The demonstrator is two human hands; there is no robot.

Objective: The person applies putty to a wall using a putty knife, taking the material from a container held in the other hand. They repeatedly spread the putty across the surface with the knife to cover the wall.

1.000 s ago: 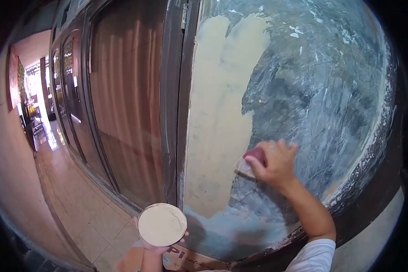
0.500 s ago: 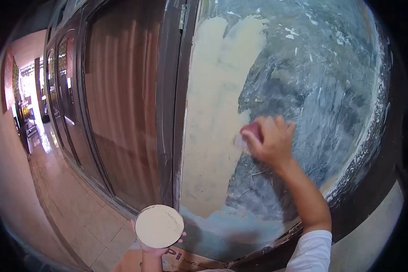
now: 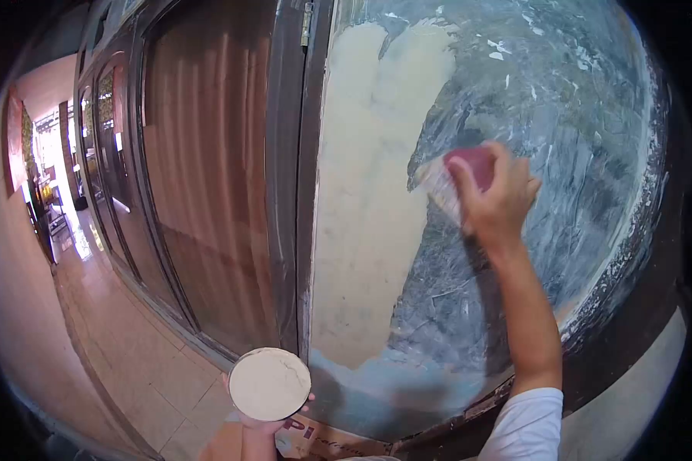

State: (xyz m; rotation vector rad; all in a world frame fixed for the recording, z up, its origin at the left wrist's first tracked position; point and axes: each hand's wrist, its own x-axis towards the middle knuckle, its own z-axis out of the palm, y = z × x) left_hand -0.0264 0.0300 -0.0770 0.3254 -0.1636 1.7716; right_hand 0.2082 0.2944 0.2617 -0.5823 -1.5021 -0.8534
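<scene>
Working room, right side: opens wide across the grey-blue wall (image 3: pixel 573 192), out to a rough, white-flecked border (image 3: pixel 630 242) at far right. Room to the left: narrower – runs over a cream coat (image 3: pixel 369 192), then stops at the dark frame (image 3: pixel 286 184) with 1 hinge (image 3: pixel 307 24) near the top. Beyond that, shows a reddish curtain (image 3: pixel 215 169) behind glass, with tiled floor (image 3: pixel 146 361) lower left. Along the bottom, note printed cardboard (image 3: pixel 323 439).

In the right hand (image 3: pixel 502 196), at the ragged border between cream coat and bare wall: 1 scraper (image 3: pixel 443 189). Maroon at the grip, pale and smeared at the blade, slightly blurred. Cannot tell whether touching the wall or just off it. Points down and left from the grip; runs its long axis from upper right to lower left, with the blade's edge slanting from upper left to lower right.

Right fingers closed around the grip, thumb on the near side. Left hand (image 3: pixel 261 425) low, beneath 1 round container (image 3: pixel 270 349); left fingers partly open, cupped about its sides, with tips showing at the right. Filled with cream paste (image 3: pixel 267 388), mostly smooth, creased near the upper right. Held mouth toward the camera – well apart from the scraper.
</scene>
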